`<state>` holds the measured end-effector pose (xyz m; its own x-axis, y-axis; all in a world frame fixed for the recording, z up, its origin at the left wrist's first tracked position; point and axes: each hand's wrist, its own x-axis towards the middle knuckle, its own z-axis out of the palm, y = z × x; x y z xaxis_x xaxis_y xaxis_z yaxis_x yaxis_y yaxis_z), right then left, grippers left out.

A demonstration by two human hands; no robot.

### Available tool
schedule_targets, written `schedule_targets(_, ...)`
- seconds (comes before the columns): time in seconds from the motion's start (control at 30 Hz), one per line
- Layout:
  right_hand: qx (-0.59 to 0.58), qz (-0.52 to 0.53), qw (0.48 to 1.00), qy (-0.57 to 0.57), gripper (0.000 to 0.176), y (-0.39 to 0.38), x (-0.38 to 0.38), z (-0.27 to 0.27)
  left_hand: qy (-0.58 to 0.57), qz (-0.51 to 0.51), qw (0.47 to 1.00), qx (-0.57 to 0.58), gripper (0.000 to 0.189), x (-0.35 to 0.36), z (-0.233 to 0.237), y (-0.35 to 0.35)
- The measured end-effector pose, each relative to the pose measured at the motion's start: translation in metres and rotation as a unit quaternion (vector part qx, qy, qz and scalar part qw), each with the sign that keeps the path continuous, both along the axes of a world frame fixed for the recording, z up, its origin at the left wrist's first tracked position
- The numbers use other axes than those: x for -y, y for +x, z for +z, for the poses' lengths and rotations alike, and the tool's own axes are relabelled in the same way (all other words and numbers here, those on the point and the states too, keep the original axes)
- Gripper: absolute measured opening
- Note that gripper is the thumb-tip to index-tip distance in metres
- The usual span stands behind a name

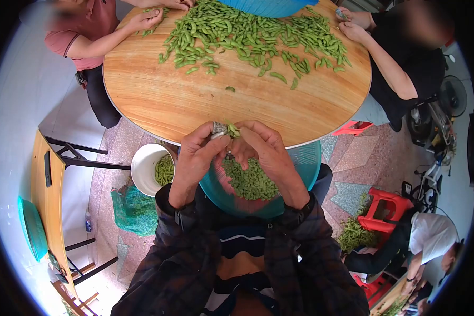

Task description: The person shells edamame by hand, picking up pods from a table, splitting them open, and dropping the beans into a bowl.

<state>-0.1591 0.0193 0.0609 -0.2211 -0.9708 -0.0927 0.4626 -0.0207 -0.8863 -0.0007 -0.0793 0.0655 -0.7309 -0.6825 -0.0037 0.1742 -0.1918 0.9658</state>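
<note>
My left hand (pixel 201 154) is closed, pinching a green soybean pod (pixel 233 130) at its fingertips. A grey patterned wrap (pixel 219 128) covers one of its fingers. From the other side, my right hand (pixel 264 150) grips the same pod with its fingers curled. Both hands are near the table's front edge, over a teal basin (pixel 305 163) at my lap. Shelled green beans (pixel 250 179) lie in the basin, partly hidden by my hands. Many whole pods (pixel 237 37) are heaped on the far side of the round wooden table (pixel 168 100).
A white bucket (pixel 142 168) with green pods inside stands left of the basin, beside a green mesh bag (pixel 134 210). People sit at the table's left and right, hands near the pods. Red stools (pixel 382 210) and a plant pile (pixel 355 235) are at right.
</note>
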Motion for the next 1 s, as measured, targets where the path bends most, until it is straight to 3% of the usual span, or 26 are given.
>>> schedule_targets(0.13,0.105,0.059,0.992,0.037,0.028,-0.009,-0.009,-0.004,-0.001,-0.022,1.000,0.009,0.004,-0.004,0.000,0.000)
schedule_targets(0.27,0.156,0.041,0.986,0.044,0.028,0.003,-0.016,-0.009,-0.023,-0.049,0.997,0.050,0.005,-0.009,-0.001,0.000)
schedule_targets(0.33,0.061,-0.034,0.996,0.051,0.028,0.013,-0.020,-0.006,-0.028,-0.048,0.996,0.066,0.006,-0.013,-0.001,-0.001)
schedule_targets(0.53,-0.066,-0.032,0.997,0.030,0.030,0.013,-0.028,-0.010,-0.049,-0.044,0.993,0.096,0.004,-0.020,-0.008,0.002)
schedule_targets(0.9,-0.007,0.002,1.000,0.004,0.022,0.007,-0.045,-0.016,0.035,-0.086,0.993,0.069,0.002,-0.030,-0.003,0.001)
schedule_targets(1.0,0.025,-0.002,1.000,0.011,0.021,0.008,-0.050,-0.012,0.004,-0.088,0.993,0.083,0.003,-0.034,-0.004,0.000)
